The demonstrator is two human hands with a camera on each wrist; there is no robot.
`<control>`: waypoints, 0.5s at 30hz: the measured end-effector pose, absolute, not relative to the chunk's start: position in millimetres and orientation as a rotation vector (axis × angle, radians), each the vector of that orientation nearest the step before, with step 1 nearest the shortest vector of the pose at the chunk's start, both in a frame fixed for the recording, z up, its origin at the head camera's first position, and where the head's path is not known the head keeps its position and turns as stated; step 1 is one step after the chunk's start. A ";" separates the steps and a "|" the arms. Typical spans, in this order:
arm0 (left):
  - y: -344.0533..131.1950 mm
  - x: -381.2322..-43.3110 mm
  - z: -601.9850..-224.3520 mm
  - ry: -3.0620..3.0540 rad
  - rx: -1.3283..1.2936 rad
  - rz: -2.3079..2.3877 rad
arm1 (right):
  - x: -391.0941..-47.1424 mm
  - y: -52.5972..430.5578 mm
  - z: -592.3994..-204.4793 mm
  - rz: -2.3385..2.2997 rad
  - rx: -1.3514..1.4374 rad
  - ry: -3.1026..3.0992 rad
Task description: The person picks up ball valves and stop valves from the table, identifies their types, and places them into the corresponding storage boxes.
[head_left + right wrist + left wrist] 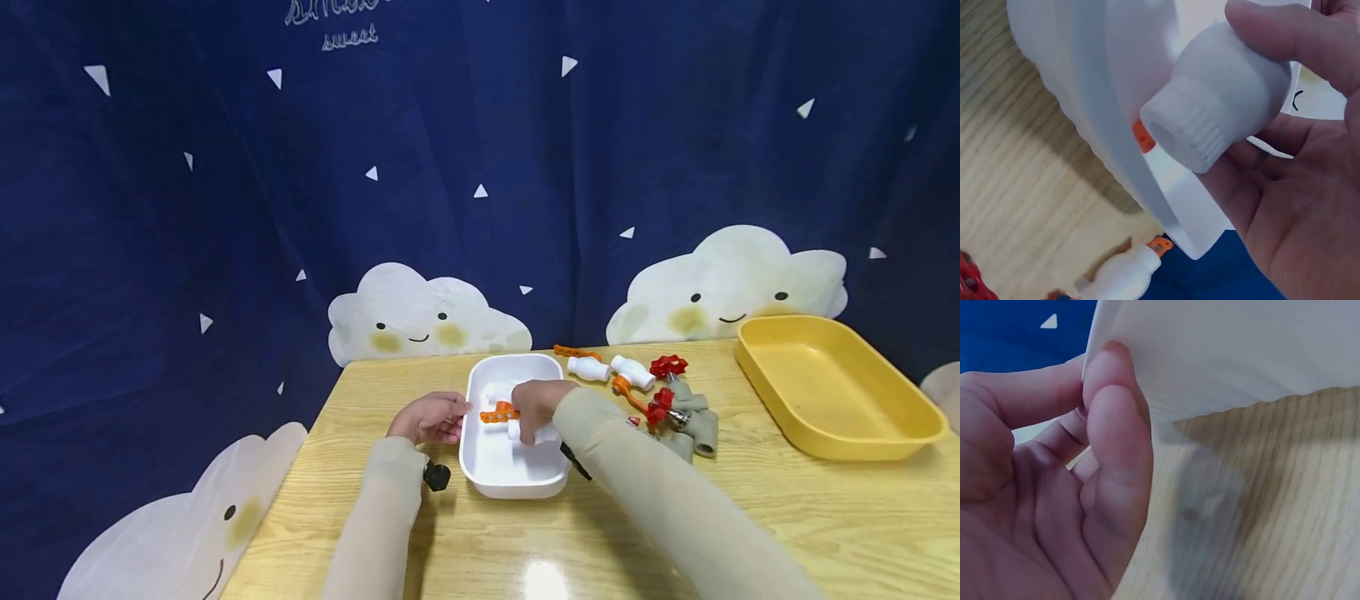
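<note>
My left hand (433,417) pinches the left rim of a white plastic tray (517,482); in the left wrist view its thumb and fingers (1116,434) meet at the tray wall (1222,356). Over the inside of that tray, my right hand (537,407) grips a white plastic ball valve (1216,94) with a ribbed round end. An orange lever handle (497,413) shows beside the right fingers in the head view. Behind it in the tray lies another white piece (497,390), partly hidden by the hand.
Right of the tray lie white ball valves (588,368) with orange handles, and grey pipe valves (702,429) with red handwheels (668,366). A yellow tray (840,392) stands at the far right. A dark blue curtain (450,125) hangs behind the wooden table (360,383).
</note>
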State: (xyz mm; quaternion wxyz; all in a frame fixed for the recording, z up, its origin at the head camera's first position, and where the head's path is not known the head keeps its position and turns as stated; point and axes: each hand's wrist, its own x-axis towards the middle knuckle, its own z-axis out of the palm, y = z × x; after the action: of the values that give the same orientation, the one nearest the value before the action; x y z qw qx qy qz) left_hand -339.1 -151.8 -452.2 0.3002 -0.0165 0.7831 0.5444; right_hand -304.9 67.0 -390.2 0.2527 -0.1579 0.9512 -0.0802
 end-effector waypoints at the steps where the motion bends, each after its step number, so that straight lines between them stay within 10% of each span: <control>1: -152.0 -339.0 -452.3 2.076 -0.040 1.447 | -305.4 66.7 -390.8 -0.227 -0.420 2.582; 15: -151.7 -338.1 -448.4 2.076 -0.035 1.428 | -309.8 64.2 -401.6 -0.207 -0.366 2.580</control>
State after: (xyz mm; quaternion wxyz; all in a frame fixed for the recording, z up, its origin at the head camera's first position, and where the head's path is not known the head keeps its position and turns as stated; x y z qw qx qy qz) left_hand -338.1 -151.7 -448.4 0.3056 -0.0131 0.7844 0.5396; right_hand -309.8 64.2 -401.6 0.2608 -0.1352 0.9528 -0.0763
